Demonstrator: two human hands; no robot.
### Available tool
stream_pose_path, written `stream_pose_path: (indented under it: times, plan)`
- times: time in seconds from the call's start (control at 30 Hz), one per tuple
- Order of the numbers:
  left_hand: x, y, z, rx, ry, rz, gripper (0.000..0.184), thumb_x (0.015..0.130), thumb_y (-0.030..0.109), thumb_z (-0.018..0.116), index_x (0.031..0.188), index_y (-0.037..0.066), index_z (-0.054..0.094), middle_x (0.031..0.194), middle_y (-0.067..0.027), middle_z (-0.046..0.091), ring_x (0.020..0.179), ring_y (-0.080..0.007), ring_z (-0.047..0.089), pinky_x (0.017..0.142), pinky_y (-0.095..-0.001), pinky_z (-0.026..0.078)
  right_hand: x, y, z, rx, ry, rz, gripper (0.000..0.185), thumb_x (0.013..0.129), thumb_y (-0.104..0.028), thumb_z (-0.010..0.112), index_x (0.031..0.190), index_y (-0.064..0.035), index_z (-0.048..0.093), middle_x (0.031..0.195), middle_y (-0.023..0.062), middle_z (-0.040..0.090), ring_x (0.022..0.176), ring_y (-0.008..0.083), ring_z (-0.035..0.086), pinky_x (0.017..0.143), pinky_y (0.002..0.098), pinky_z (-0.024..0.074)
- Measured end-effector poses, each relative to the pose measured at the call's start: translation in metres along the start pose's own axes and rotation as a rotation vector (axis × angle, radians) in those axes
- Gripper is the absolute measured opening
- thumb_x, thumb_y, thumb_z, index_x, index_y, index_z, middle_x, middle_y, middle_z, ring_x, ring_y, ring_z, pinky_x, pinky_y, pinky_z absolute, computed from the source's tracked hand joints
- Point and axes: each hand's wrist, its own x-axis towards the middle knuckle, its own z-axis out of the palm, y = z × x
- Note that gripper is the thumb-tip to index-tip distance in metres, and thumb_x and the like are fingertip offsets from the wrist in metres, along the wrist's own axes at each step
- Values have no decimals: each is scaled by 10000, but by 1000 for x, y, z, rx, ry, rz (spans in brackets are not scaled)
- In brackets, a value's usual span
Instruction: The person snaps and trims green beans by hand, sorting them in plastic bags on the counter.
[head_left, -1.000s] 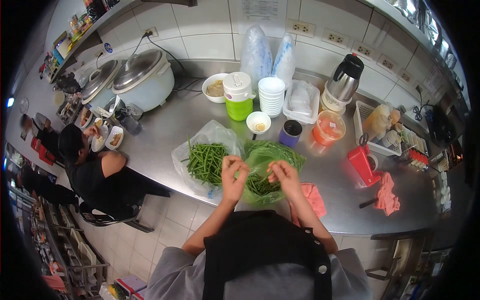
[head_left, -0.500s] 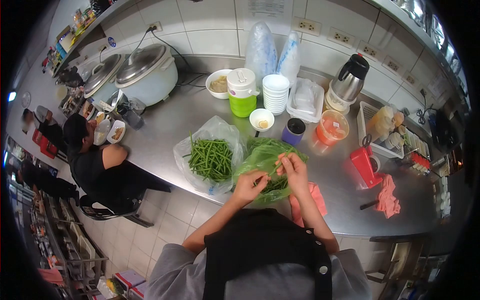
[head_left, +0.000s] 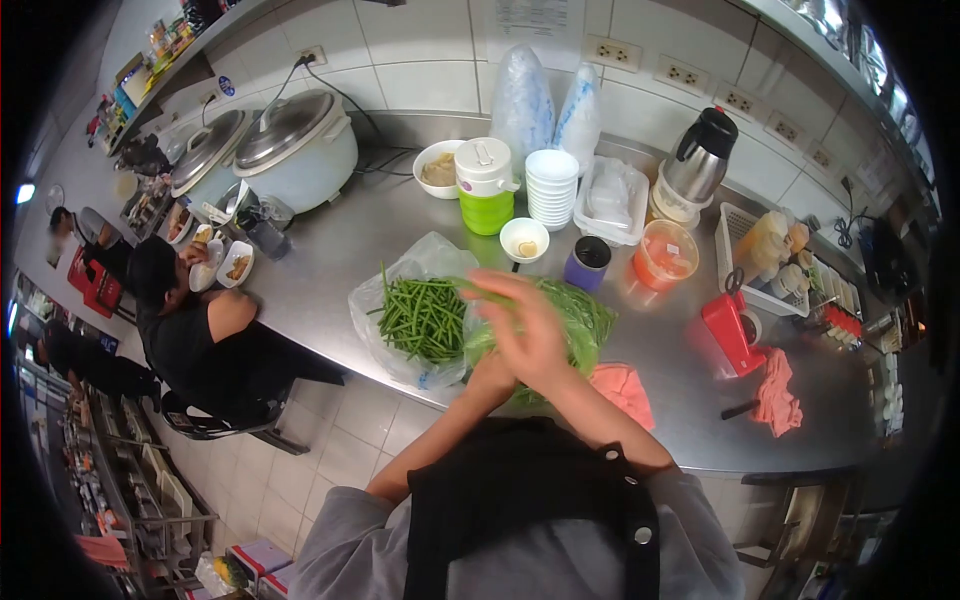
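Note:
Cut green beans (head_left: 420,318) lie heaped in a clear plastic bag (head_left: 362,335) on the steel counter. My right hand (head_left: 525,330), blurred by motion, reaches across to the left beside the heap; a green piece, apparently a bean, shows at its fingertips. Below and behind it is my left hand (head_left: 495,372), its fingers mostly hidden by the right one. Both are over the near left side of a green plastic bag (head_left: 580,325). A pink cloth (head_left: 624,392) lies right of my wrists.
Behind the bags stand a small white bowl (head_left: 524,240), a green-and-white jug (head_left: 485,205), stacked bowls (head_left: 551,190) and a purple tumbler (head_left: 588,264). An orange-filled tub (head_left: 664,255) and red holder (head_left: 728,335) are at right. A person (head_left: 195,320) sits at left.
My right hand has swung left from above the green bag toward the bean heap, crossing over my left hand. The left hand has dropped slightly lower. The seated person's hand has moved to the face.

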Motion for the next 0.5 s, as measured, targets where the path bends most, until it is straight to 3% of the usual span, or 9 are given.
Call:
stream_pose_path:
  times: [0.07, 0.13, 0.17, 0.2, 0.27, 0.3, 0.37, 0.43, 0.5]
  plan:
    - [5, 7, -9, -60, 43, 16, 283, 849, 146, 579, 1089, 2, 621, 1068, -229, 643, 962, -395, 619, 791, -521, 465, -7, 27, 8, 16, -98, 147, 259, 977, -55, 517, 1229, -8, 553, 1161, 150, 605, 989, 209, 678, 768, 302, 567]
    - [10, 7, -27, 138, -430, -298, 327, 820, 141, 614, 1104, -21, 587, 1055, -245, 637, 930, -418, 622, 778, -522, 483, -23, 53, -3, -17, -228, 262, 237, 957, -66, 561, 1180, -13, 616, 1145, 127, 630, 951, 192, 692, 772, 302, 556]
    - [4, -4, -24, 186, -334, -288, 362, 783, 137, 656, 1104, -13, 579, 1029, -242, 640, 908, -433, 623, 772, -514, 498, -30, 55, -11, 29, -189, 327, 168, 964, -85, 559, 1064, -5, 668, 1012, 103, 679, 880, 177, 698, 727, 304, 540]
    - [-1, -10, -26, 184, -344, -294, 362, 783, 137, 656, 1104, -13, 579, 1029, -242, 640, 908, -433, 623, 772, -514, 498, -40, 63, -21, 34, -188, 338, 168, 964, -85, 559, 1064, -5, 668, 1012, 103, 679, 880, 177, 698, 727, 304, 540]
    - [-3, -18, -33, 250, -348, -241, 426, 758, 131, 679, 1146, -4, 565, 1010, -233, 643, 911, -432, 624, 791, -507, 503, -64, 93, -43, 25, -632, 619, 144, 886, -104, 610, 987, -31, 683, 917, 149, 685, 822, 331, 671, 713, 397, 511]
    - [0, -13, -38, 235, -336, -204, 488, 747, 128, 687, 1200, 7, 550, 1030, -235, 642, 940, -426, 624, 798, -500, 507, -82, 112, -47, 24, -626, 627, 144, 886, -104, 610, 987, -31, 683, 917, 149, 685, 822, 331, 671, 713, 397, 511]
    - [2, -13, -41, 231, -383, -206, 506, 759, 118, 673, 1235, 12, 540, 1057, -239, 638, 964, -423, 618, 808, -496, 505, -122, 140, -45, -516, -777, 585, 222, 921, -226, 600, 991, -28, 674, 868, 170, 694, 820, 337, 678, 724, 418, 520]
    - [7, -14, -39, 228, -426, -208, 524, 771, 108, 660, 1270, 17, 530, 1084, -244, 635, 988, -421, 613, 818, -493, 504, -128, 134, -32, -540, -637, 609, 237, 897, -248, 616, 975, -33, 678, 899, 187, 683, 845, 365, 662, 747, 442, 511]
    - [10, -17, -35, 116, -277, -132, 502, 802, 94, 626, 1294, 43, 541, 1128, -237, 630, 998, -421, 610, 837, -484, 498, -132, 127, -10, -616, -481, 633, 231, 842, -260, 673, 928, -48, 696, 927, 181, 675, 887, 370, 653, 772, 464, 501]
